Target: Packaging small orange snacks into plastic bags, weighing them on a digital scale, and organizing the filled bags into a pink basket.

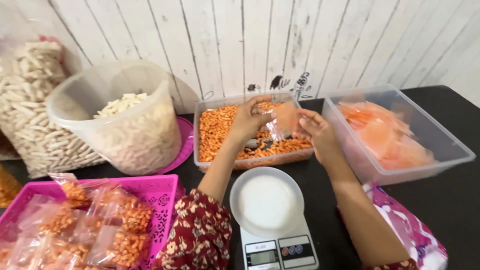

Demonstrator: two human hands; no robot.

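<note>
Both hands hold one small clear plastic bag (pixel 280 122) over the clear tub of orange snack pieces (pixel 225 132) at the back of the black worktop (pixel 450 200). The left hand (pixel 248 120) pinches one side of the bag mouth; the right hand (pixel 316 131) pinches the other, fingers closed on the film. To open the bag cleanly, rub the two film layers apart at the lip and keep the mouth above the tub so loose pieces fall back in. The white kitchen scale (pixel 270 220) stands just in front, its pan bare. Filled bags lie in the pink basket (pixel 160 192).
</note>
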